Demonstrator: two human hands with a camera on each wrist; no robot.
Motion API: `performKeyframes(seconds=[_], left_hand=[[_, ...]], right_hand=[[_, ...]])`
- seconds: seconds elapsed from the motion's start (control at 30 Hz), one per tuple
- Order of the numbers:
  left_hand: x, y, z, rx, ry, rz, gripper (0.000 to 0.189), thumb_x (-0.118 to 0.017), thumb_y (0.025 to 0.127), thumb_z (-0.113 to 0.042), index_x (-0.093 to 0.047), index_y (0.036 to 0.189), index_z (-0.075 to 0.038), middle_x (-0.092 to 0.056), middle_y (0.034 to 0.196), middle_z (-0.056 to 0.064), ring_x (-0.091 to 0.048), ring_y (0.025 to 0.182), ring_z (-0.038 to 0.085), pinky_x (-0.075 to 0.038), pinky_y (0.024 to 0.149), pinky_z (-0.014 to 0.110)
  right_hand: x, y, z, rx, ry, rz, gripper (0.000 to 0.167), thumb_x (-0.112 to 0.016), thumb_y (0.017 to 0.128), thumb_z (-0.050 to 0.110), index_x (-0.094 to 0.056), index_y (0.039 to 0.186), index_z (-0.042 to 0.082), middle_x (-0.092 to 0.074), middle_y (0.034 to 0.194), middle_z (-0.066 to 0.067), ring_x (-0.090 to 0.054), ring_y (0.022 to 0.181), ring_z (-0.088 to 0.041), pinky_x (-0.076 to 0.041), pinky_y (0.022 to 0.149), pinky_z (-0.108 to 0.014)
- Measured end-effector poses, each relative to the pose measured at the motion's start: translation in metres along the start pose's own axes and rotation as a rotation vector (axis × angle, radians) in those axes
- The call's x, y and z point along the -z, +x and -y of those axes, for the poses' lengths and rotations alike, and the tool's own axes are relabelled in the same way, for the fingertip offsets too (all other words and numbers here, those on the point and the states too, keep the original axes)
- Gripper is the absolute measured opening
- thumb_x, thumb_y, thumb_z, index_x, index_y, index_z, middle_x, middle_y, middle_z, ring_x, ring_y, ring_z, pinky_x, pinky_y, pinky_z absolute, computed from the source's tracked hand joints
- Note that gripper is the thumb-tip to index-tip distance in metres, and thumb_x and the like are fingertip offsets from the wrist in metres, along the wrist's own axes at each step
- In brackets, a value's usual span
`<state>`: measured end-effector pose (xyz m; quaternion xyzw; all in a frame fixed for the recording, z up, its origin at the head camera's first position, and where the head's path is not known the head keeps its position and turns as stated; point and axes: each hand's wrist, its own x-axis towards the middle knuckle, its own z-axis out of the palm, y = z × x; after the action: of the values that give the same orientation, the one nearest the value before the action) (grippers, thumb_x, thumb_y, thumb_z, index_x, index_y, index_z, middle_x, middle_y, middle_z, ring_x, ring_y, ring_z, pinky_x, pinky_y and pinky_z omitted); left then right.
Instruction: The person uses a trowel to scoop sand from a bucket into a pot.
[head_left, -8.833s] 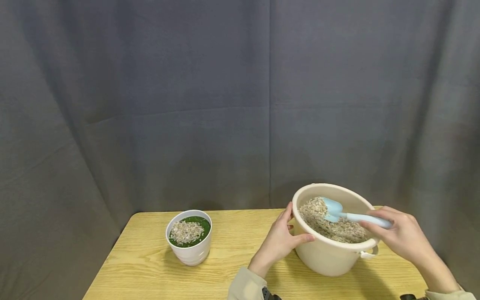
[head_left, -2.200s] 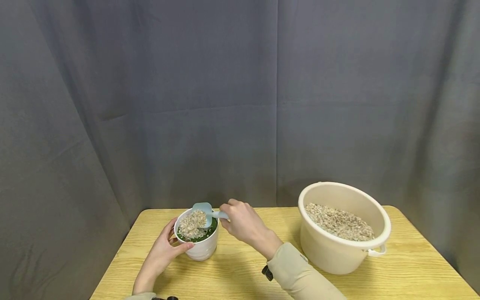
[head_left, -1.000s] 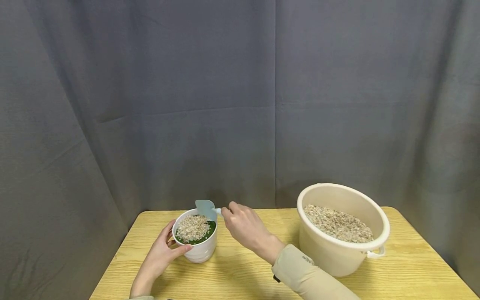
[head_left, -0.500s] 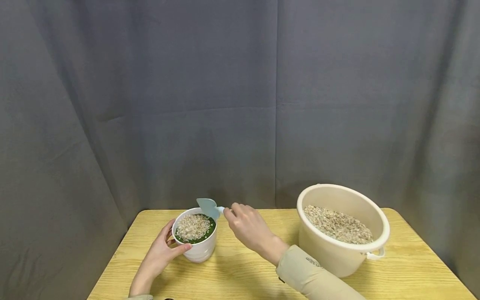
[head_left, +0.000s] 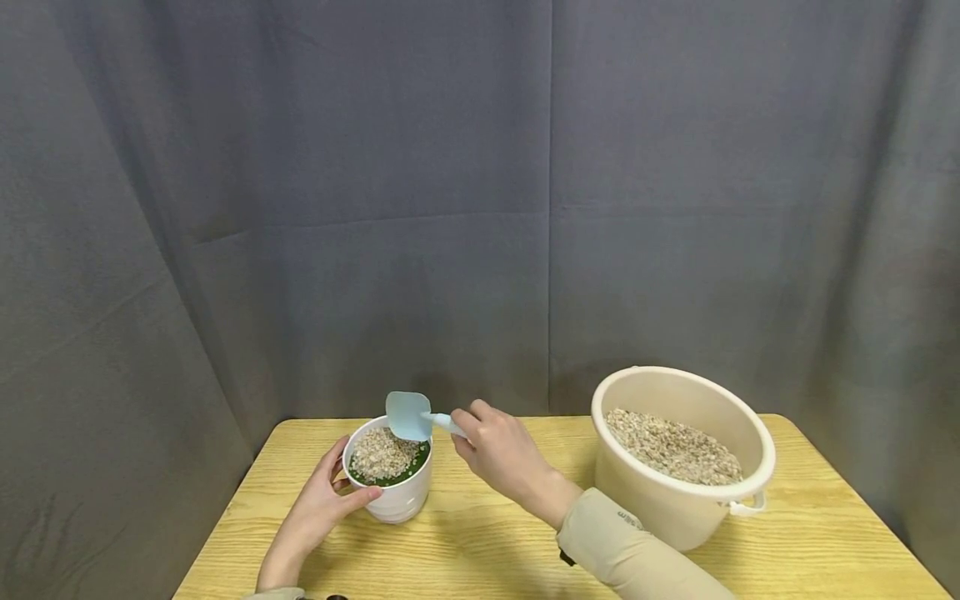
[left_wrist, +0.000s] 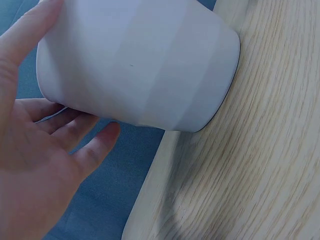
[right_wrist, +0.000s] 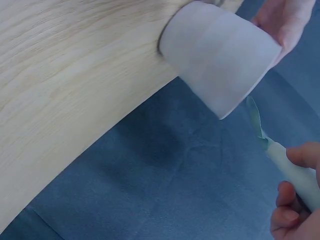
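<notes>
A white flower pot (head_left: 402, 503) stands at the table's left, holding a green layer with a mound of pale tan grains (head_left: 382, 455) on it. My left hand (head_left: 318, 506) grips the pot's left side, thumb near the front rim and fingers round the far side; the left wrist view shows this hand (left_wrist: 42, 155) against the pot wall (left_wrist: 135, 60). Between thumb and fingers, my right hand (head_left: 504, 450) holds the handle of a light blue trowel (head_left: 408, 416). Its bare blade is raised over the pot's back right rim. In the right wrist view the trowel (right_wrist: 295, 172) is seen edge-on.
A large cream bucket (head_left: 652, 508) with a white handle stands at the right, partly filled with the same tan grains (head_left: 675, 447). Behind the wooden table (head_left: 480, 542) hangs a grey curtain (head_left: 420, 250). My right forearm crosses in front of the bucket.
Both hands have gone from the bucket to the pot, the left now gripping the pot. Grains have left the trowel and the mound has grown. Lately the blade has turned and lifted slightly.
</notes>
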<state>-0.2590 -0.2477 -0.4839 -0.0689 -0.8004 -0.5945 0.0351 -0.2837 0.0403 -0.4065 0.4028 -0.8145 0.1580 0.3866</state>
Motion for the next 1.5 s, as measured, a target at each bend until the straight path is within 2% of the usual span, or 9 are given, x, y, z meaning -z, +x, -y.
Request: performKeyframes(seconds=[0.2,0.37,0.5,0.67,0.93,1.1,1.23,1.33,1.5], left_hand=[[0.002,-0.001,0.000,0.008,-0.020,0.018,0.102,-0.081,0.081,-0.014,-0.011,0.155,-0.002,-0.020,0.156,0.025,-0.030,0.138,0.043,-0.040,0.106,0.047],[0.002,0.000,-0.008,-0.045,0.073,0.001,0.103,-0.081,0.082,-0.020,-0.012,0.155,-0.001,-0.017,0.157,0.024,-0.021,0.142,0.040,-0.031,0.111,0.053],[0.004,-0.001,-0.020,-0.067,0.180,-0.027,0.102,-0.081,0.082,-0.028,-0.015,0.155,-0.002,-0.017,0.156,0.024,-0.019,0.143,0.039,-0.028,0.111,0.056],[0.012,-0.008,-0.038,-0.115,0.320,-0.087,0.098,-0.079,0.084,-0.034,-0.020,0.155,-0.004,-0.020,0.154,0.025,-0.027,0.138,0.045,-0.031,0.108,0.059],[0.010,-0.020,-0.066,-0.218,0.357,-0.122,0.088,-0.078,0.085,-0.032,-0.028,0.154,-0.011,-0.026,0.153,0.021,-0.040,0.128,0.047,-0.036,0.104,0.059],[-0.005,-0.020,-0.082,-0.272,0.337,-0.105,0.083,-0.079,0.085,-0.029,-0.034,0.152,-0.010,-0.032,0.151,0.016,-0.044,0.127,0.044,-0.039,0.103,0.056],[-0.024,-0.017,-0.091,-0.280,0.297,-0.063,0.080,-0.078,0.085,-0.033,-0.036,0.151,-0.013,-0.034,0.152,0.011,-0.042,0.131,0.038,-0.040,0.104,0.054],[-0.042,-0.015,-0.097,-0.273,0.282,-0.036,0.080,-0.077,0.085,-0.039,-0.037,0.151,-0.017,-0.035,0.152,0.007,-0.043,0.130,0.034,-0.041,0.103,0.054],[-0.085,-0.007,-0.104,-0.294,0.340,0.046,0.081,-0.075,0.084,-0.046,-0.037,0.151,-0.021,-0.037,0.152,0.004,-0.041,0.133,0.030,-0.038,0.105,0.052]], right_hand=[[0.016,0.003,-0.004,-0.043,0.070,-0.004,0.017,-0.077,0.077,0.002,-0.068,0.090,0.008,-0.054,0.074,0.000,-0.047,0.057,-0.008,-0.043,0.046,-0.020],[0.036,0.005,-0.009,-0.060,0.091,-0.005,0.018,-0.078,0.076,0.001,-0.068,0.090,0.008,-0.056,0.075,0.000,-0.051,0.058,-0.010,-0.048,0.048,-0.025],[0.053,0.007,-0.013,-0.077,0.087,-0.002,0.019,-0.079,0.075,0.001,-0.070,0.090,0.008,-0.057,0.075,0.000,-0.054,0.059,-0.010,-0.051,0.050,-0.025],[0.076,0.005,-0.022,-0.112,0.085,0.014,0.019,-0.080,0.075,0.003,-0.070,0.090,0.009,-0.057,0.075,0.002,-0.053,0.060,-0.009,-0.050,0.052,-0.025],[0.107,-0.011,-0.052,-0.142,0.152,-0.019,0.015,-0.079,0.075,0.003,-0.072,0.088,0.006,-0.058,0.073,0.003,-0.046,0.058,-0.006,-0.042,0.049,-0.021],[0.125,-0.028,-0.072,-0.190,0.192,0.035,0.013,-0.078,0.078,0.007,-0.072,0.090,0.010,-0.060,0.075,0.008,-0.049,0.060,-0.005,-0.044,0.052,-0.022],[0.142,-0.042,-0.088,-0.255,0.217,0.089,0.016,-0.079,0.079,0.008,-0.073,0.093,0.014,-0.064,0.083,0.012,-0.055,0.069,-0.005,-0.046,0.061,-0.020],[0.157,-0.053,-0.100,-0.288,0.183,0.110,0.021,-0.081,0.078,0.009,-0.074,0.095,0.018,-0.065,0.086,0.013,-0.055,0.070,-0.005,-0.045,0.063,-0.019],[0.184,-0.074,-0.122,-0.319,0.069,0.093,0.023,-0.085,0.074,0.011,-0.074,0.094,0.017,-0.065,0.080,0.012,-0.052,0.062,-0.005,-0.042,0.055,-0.021]])
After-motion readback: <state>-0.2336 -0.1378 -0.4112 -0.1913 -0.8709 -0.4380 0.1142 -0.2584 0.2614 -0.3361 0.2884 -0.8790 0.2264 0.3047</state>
